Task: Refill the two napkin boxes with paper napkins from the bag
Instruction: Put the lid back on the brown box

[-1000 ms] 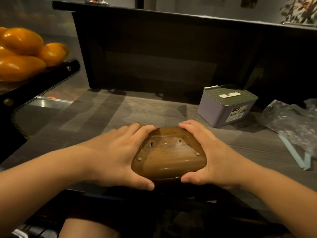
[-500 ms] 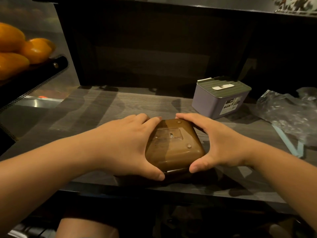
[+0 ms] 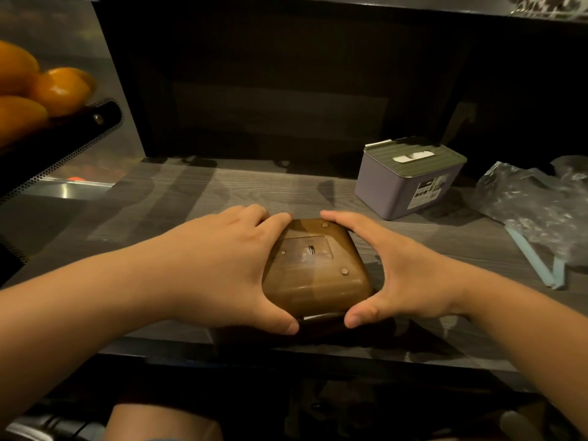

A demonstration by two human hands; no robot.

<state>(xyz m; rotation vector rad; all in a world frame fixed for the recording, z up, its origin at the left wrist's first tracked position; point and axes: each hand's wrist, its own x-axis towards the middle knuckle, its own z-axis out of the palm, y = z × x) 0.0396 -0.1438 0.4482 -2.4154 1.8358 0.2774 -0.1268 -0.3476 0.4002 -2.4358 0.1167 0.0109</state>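
Both hands, left (image 3: 222, 265) and right (image 3: 404, 275), grip the brown, seemingly upturned napkin box (image 3: 315, 268) on the table (image 3: 191, 198).

Hands (image 3: 318, 268) have turned brown box (image 3: 315, 272) narrow-end on.

- Bare counter (image 3: 191, 198) lies open left of the brown box (image 3: 315, 268).
- The purple box (image 3: 410, 179) and plastic bag (image 3: 537, 198) crowd the right.
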